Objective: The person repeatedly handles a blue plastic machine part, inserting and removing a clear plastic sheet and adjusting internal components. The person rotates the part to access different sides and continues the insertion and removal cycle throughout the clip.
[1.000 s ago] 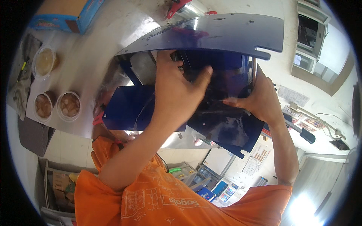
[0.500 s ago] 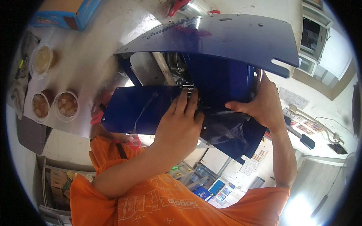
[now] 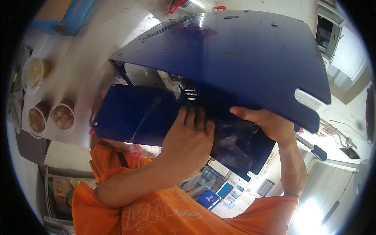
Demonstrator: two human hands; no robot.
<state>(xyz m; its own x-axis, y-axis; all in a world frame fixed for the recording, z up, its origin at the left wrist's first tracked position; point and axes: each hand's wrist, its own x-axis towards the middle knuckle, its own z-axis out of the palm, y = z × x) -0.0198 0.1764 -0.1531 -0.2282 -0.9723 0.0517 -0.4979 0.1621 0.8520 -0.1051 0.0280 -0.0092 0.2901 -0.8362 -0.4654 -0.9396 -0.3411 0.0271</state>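
Note:
In front of me is a dark blue metal machine housing with a broad curved upper plate and a notch near its right end. Below it, a flat blue panel carries bits of clear film. A dark gap between the two shows a pale tube and a slotted vent. My left hand lies on the lower panel under the vent, fingers slightly apart and bent, fingertips in shadow. My right hand grips the housing at the right, thumb inside, other fingers hidden by the upper plate.
Several items stand on the shiny metal table at the left: a lidded tub, two clear cups with brownish contents and a blue box. A black-handled tool shows past my right wrist.
The housing has tipped, its upper plate's right end coming lower and covering my right fingers. The vent shows more fully, with my left fingers now below it.

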